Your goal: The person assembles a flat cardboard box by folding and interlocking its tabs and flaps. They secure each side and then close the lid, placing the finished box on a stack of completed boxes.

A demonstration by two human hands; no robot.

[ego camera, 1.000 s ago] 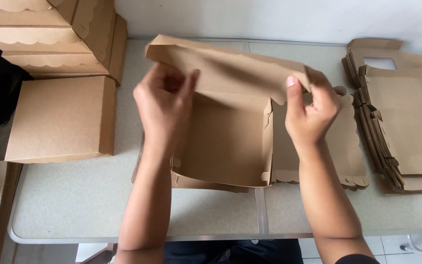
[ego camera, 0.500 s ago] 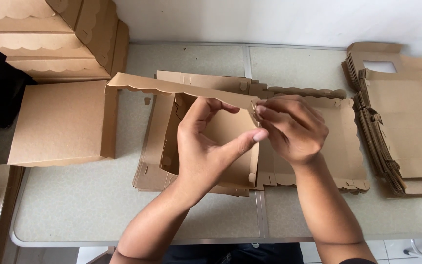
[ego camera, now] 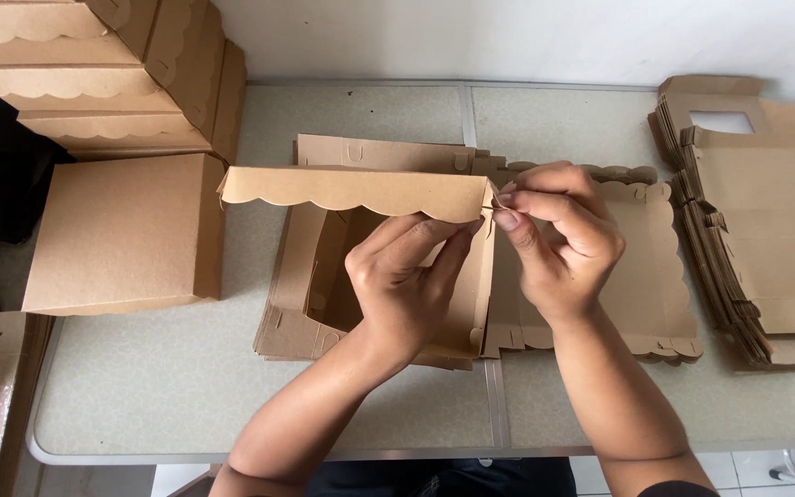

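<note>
A half-folded brown cardboard box [ego camera: 324, 276] with a scalloped front flap stands on flat blanks in the middle of the table. My left hand [ego camera: 407, 285] reaches inside it, fingers pressed against the right inner wall near the top corner. My right hand [ego camera: 558, 239] pinches that same upper right corner of the box from outside, thumb and fingers closed on the flap edge. Beneath the box lies a stack of flat scalloped box blanks [ego camera: 641, 276].
Finished closed boxes [ego camera: 121, 235] sit at the left, with more stacked at the back left [ego camera: 94, 83]. A pile of flat windowed blanks [ego camera: 756, 221] lies at the right. The grey table [ego camera: 177, 396] has a metal front edge.
The flap has been folded down level and the box has taken shape. My left hand went inside the box; my right hand closed on the upper right corner.
</note>
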